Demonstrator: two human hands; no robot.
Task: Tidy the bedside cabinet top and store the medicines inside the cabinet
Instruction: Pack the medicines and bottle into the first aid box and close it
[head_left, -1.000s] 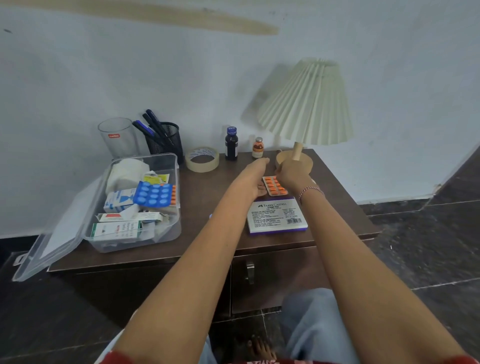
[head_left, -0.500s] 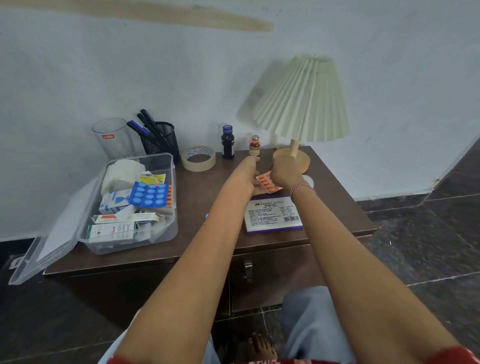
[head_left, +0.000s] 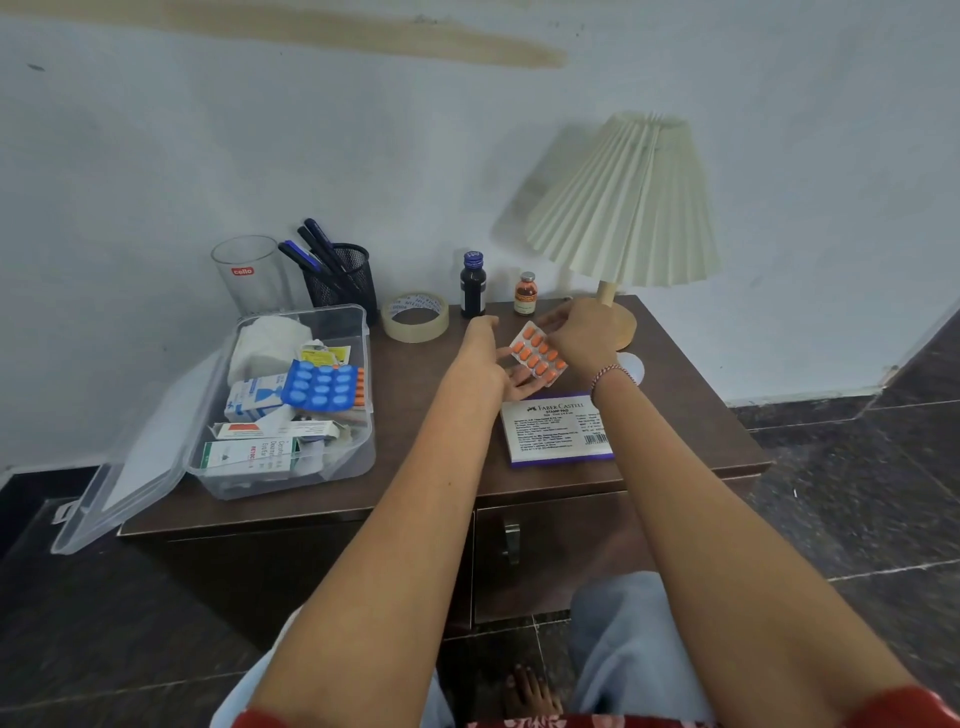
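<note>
An orange blister strip (head_left: 537, 356) is tilted just above the brown cabinet top (head_left: 415, 415). My right hand (head_left: 584, 332) pinches its upper edge. My left hand (head_left: 480, 353) lies palm up beneath it, its straight fingers touching the strip's lower side. A clear plastic box (head_left: 358, 457) at the left holds medicine cartons and a blue blister pack (head_left: 319, 384). At the back stand a dark bottle (head_left: 472, 286) and a small amber vial (head_left: 525, 293).
A white stamp pad box (head_left: 553, 431) lies under my right wrist. A tape roll (head_left: 415, 317), a mesh pen holder (head_left: 343, 280) and a glass (head_left: 249, 273) line the back. The lamp (head_left: 623, 208) stands at the right. The box lid (head_left: 130, 467) hangs off the left edge. The cabinet doors below are closed, with a handle (head_left: 511, 540).
The orange strip has come up off the cabinet top and tilted. My left hand has turned palm up under it.
</note>
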